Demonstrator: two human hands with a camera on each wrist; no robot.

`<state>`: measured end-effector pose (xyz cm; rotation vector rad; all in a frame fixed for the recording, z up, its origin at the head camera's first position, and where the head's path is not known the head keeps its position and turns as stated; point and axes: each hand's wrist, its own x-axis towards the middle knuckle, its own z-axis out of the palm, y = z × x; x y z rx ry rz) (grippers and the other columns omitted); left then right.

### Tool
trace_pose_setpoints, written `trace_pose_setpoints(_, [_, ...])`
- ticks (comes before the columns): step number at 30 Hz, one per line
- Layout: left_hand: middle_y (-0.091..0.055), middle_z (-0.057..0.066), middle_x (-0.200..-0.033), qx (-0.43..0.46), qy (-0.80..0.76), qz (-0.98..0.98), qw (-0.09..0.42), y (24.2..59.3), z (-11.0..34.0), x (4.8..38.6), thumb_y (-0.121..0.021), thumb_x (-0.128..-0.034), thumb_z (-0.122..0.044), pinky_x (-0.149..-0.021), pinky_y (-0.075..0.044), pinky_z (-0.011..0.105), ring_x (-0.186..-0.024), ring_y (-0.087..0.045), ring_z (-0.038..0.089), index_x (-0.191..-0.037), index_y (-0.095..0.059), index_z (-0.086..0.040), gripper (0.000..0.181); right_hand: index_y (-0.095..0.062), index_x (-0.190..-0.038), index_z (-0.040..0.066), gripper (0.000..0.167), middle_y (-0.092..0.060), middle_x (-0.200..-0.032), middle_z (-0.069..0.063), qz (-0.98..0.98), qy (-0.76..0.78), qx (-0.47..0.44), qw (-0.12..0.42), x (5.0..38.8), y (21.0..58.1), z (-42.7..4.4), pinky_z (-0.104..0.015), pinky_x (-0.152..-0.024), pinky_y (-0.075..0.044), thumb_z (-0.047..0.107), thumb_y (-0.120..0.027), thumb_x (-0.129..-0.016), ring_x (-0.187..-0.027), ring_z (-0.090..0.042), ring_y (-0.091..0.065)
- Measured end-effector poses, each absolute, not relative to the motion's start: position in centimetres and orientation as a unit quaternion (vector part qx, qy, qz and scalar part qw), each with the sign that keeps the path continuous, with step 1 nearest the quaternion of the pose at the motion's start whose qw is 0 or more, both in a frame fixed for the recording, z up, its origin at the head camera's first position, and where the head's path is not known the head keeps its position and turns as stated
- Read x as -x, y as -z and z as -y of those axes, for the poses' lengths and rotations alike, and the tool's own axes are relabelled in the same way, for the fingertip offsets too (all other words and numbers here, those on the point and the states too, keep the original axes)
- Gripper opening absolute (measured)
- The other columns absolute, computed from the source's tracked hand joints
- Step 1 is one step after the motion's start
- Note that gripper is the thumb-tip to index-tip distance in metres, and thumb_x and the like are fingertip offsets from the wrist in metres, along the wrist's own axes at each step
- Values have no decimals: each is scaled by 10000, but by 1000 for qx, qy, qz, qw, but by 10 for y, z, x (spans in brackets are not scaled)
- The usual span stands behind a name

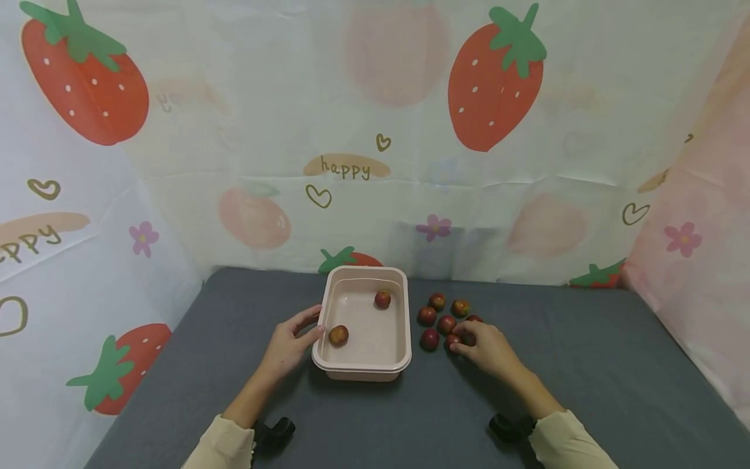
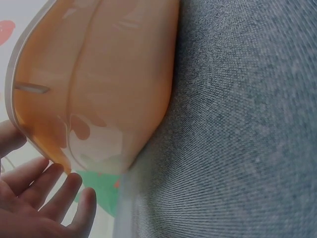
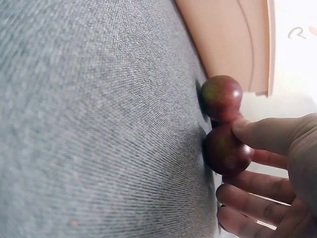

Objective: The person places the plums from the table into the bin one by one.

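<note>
Fruit (image 3: 228, 150) pinched in your right hand (image 1: 485, 348).
Your left hand (image 1: 287, 342), fingers loosely extended, touches the tub (image 1: 363, 376) at its edge.

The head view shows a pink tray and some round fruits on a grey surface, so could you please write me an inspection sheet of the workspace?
Surface: grey, fabric-textured tabletop.
Job's things: pink tray holding two fruits, a brownish fruit near left and a red fruit far right; a loose cluster of fruits lies right of it.
Clutter: nothing seen.
Grippers: left hand touches the tray's left side; right hand pinches a dark red fruit in the cluster.
Cables: nothing seen.
Surroundings: pale backdrop printed with strawberries, hearts and "happy".
</note>
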<state>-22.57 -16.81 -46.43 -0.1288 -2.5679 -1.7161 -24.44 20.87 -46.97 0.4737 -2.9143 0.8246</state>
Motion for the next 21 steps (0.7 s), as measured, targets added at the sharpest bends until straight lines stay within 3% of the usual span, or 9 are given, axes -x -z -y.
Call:
trace_pose_setpoints(11, [-566,192,-1382,41,563,825,25,462,168,224,-625,-954,-180,-1089,-398,529,-1345,-486,346,-1391,-520,-53,467,-707,-1036,84,228,-724,-984,-67,949,-272,-152,36,243,470,-209,-442,-767,-524,196,-755,-843,-883,-230,-665])
trace_pose_setpoints(21, [-568,199,-1377,42,564,824,23,462,168,224,-630,-951,-181,-1096,-389,529,-1340,-490,346,-1387,-524,-46,469,-708,-1038,90,231,-728,-987,-67,950,-275,-146,35,243,470,-207,-429,-765,-524,210,-754,-847,-881,-226,-667])
